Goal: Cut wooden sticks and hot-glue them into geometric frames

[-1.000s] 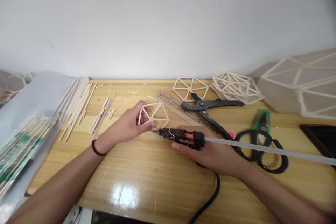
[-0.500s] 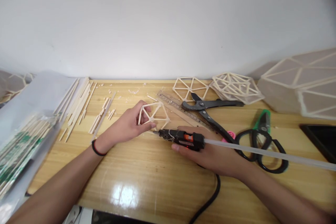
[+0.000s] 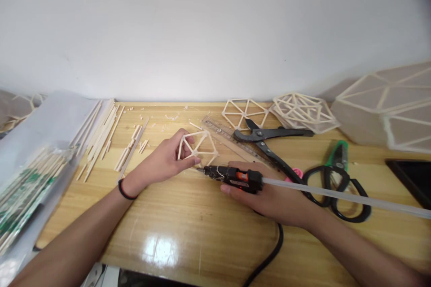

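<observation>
Wooden stick frame (image 3: 195, 152), probably light and stiff but fragile, best held by its rim, is pinched in the left hand (image 3: 164, 159) over the desk (image 3: 188, 233), near the glue gun (image 3: 230, 177) the right hand (image 3: 281, 202) grips.

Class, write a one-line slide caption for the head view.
Left hand steadies a small stick frame; right hand holds a glue gun.

Long sticks (image 3: 101, 136) lay near left edge of table (image 3: 168, 233), short sticks (image 3: 129, 149) right of them. Stick frame (image 3: 195, 153) was in left hand (image 3: 164, 159), glue gun (image 3: 232, 177) in right hand (image 3: 279, 199). Ruler (image 3: 232, 140) lay behind, pliers (image 3: 260, 133) beside it, scissors (image 3: 336, 168) farther right.
</observation>
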The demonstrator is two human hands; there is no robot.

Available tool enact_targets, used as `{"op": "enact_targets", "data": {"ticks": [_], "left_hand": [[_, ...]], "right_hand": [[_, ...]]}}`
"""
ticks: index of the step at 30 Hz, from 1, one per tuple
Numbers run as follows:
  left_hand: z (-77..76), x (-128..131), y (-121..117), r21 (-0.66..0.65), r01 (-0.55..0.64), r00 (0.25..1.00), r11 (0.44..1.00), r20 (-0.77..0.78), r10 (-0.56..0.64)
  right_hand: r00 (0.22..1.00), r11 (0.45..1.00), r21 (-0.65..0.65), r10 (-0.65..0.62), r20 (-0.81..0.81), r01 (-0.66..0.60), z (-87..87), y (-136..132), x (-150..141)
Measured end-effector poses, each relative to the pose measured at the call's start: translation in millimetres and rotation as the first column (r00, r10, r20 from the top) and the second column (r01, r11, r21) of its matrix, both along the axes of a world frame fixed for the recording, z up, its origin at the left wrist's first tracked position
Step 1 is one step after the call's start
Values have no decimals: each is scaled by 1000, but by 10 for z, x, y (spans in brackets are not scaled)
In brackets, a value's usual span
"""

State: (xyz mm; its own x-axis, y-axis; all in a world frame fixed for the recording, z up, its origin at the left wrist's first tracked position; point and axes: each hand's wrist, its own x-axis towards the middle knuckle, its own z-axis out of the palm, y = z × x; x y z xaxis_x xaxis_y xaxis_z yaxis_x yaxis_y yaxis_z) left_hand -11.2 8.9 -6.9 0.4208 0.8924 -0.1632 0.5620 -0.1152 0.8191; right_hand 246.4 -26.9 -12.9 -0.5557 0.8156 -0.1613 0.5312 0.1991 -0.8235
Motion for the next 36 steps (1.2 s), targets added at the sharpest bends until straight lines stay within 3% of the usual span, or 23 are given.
{"op": "enact_targets", "data": {"ticks": [36], "left_hand": [[0,0,0,-4,2,1000,1000,1,-2]], "right_hand": [[1000,999,-34,8,-16,-8,-18,4,4]]}}
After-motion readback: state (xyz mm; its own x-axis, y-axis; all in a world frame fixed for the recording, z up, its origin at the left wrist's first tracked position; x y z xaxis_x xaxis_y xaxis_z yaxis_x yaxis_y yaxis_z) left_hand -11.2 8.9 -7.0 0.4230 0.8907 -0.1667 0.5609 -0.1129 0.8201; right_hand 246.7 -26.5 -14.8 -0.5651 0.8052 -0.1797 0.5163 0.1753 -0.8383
